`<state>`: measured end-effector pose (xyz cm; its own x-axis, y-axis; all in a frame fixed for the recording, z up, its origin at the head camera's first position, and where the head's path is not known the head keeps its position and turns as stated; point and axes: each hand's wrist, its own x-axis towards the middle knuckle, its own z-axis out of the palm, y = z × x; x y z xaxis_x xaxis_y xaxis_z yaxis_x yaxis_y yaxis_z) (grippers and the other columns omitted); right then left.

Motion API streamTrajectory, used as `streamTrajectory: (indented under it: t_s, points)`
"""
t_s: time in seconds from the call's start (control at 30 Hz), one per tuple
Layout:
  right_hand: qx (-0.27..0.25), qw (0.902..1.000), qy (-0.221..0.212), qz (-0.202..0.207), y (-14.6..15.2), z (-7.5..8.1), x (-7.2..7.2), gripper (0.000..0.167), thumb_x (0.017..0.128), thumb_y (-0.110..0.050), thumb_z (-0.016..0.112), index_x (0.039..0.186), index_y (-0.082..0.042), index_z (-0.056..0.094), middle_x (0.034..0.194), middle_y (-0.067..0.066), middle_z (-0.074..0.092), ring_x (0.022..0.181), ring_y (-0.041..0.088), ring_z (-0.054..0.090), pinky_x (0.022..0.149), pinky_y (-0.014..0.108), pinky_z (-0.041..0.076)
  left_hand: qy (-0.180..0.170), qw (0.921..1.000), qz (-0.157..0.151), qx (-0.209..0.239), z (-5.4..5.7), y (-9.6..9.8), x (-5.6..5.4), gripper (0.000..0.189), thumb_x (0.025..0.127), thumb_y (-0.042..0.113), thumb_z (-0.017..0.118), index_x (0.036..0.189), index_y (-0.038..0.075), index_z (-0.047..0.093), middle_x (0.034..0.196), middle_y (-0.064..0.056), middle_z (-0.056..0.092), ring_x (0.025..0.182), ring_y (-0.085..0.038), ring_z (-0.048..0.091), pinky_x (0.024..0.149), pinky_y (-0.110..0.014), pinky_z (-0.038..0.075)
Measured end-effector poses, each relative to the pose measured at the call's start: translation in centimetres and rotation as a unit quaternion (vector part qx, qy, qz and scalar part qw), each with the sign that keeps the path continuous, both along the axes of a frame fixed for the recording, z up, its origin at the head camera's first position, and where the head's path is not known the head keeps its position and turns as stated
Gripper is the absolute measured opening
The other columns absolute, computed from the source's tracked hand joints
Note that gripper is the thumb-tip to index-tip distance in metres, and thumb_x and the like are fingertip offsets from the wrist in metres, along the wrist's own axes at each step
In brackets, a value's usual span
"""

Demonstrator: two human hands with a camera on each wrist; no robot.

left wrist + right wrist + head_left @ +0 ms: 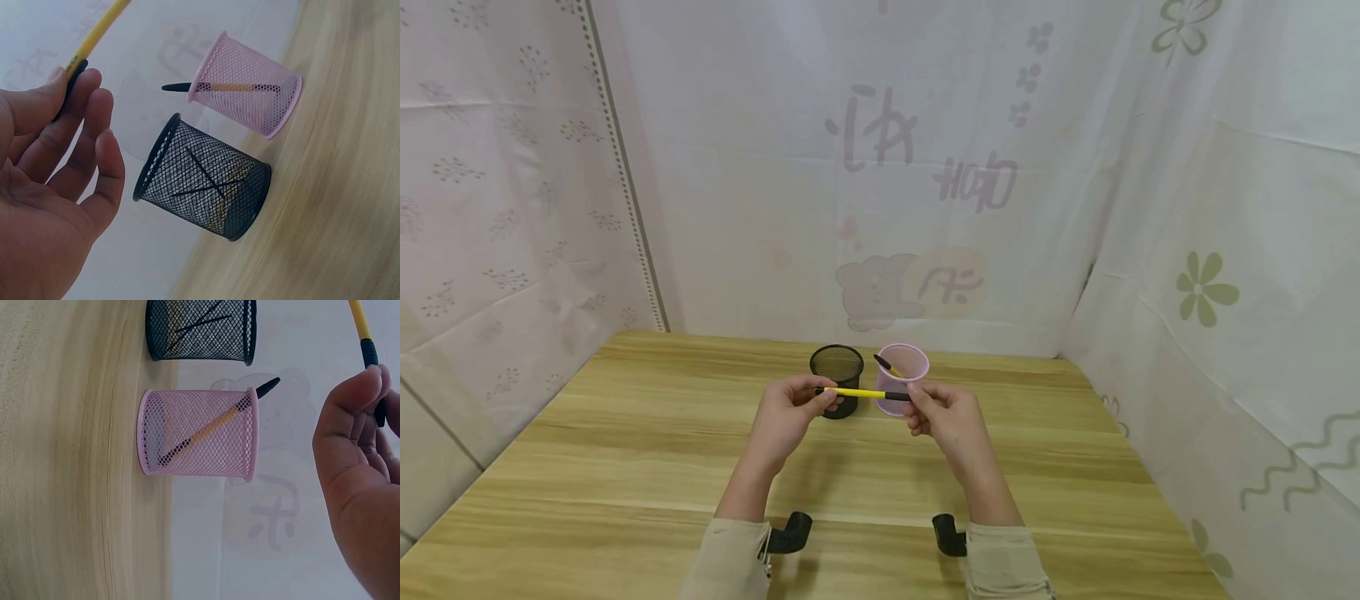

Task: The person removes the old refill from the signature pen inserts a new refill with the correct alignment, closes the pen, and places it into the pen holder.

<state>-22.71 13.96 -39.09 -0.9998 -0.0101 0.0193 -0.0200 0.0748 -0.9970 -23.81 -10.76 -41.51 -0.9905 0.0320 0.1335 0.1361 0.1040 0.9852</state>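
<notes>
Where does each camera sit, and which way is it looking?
Head: on the person's head, facing forward and down at the table; left hand, right hand and sleeves show.
Left wrist: on that wrist, looking past only the left hand at the black cup and pink cup.
Right wrist: on that wrist, looking past only the right hand at the pink cup and part of the black cup.
Shared: both wrist views show both cups and part of the held yellow pen.

soft, diffuse light; faint, blurry shadows
</notes>
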Motion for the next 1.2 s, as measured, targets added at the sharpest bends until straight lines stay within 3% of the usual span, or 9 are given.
streamTrajectory:
  t_s: [0.4, 0.7, 0.93, 1.2]
  points:
    - [-0.005, 0.9998, 0.017, -0.009, -0.13, -0.03, -0.01, 0.022, 0.105, -0.009, 0.067, 0.116, 0.01, 0.072, 0.094, 0.015, 0.074, 0.077, 0.014, 0.067, 0.072, 0.022, 0.062, -0.004, 1.0, -0.004, 0.008, -0.05, -0.11, -0.02, 0.014, 0.099, 0.008, 0.075, 0.112, 0.004, 0.08, 0.1, -0.012, 0.081, 0.1, -0.031, 0.077, 0.095, -0.038, 0.062]
    - [0.004, 0.9998, 0.018, -0.007, -0.2, -0.08, -0.02, 0.019, 0.104, -0.006, 0.068, 0.114, 0.01, 0.072, 0.09, 0.009, 0.075, 0.078, 0.014, 0.068, 0.073, 0.023, 0.062, -0.005, 1.0, 0.0, 0.001, -0.15, -0.21, -0.06, 0.014, 0.1, 0.009, 0.074, 0.113, 0.006, 0.08, 0.099, -0.01, 0.08, 0.092, -0.017, 0.076, 0.099, -0.043, 0.061]
    - [0.015, 0.9997, 0.019, -0.008, -0.19, 0.05, -0.01, 0.016, 0.103, -0.003, 0.068, 0.113, 0.009, 0.072, 0.096, 0.016, 0.076, 0.081, 0.014, 0.069, 0.075, 0.023, 0.062, -0.006, 1.0, -0.001, 0.005, -0.13, -0.23, -0.05, 0.015, 0.1, 0.008, 0.074, 0.113, 0.005, 0.08, 0.099, -0.01, 0.08, 0.097, -0.026, 0.077, 0.101, -0.047, 0.06]
    - [0.016, 0.9996, 0.023, 0.006, -0.06, 0.27, -0.03, 0.017, 0.101, -0.001, 0.069, 0.115, 0.01, 0.071, 0.098, 0.01, 0.077, 0.083, 0.014, 0.071, 0.08, 0.024, 0.063, -0.007, 1.0, 0.004, 0.0, 0.1, -0.23, -0.02, 0.015, 0.1, 0.008, 0.074, 0.114, 0.006, 0.08, 0.102, -0.011, 0.081, 0.098, -0.024, 0.077, 0.102, -0.048, 0.06]
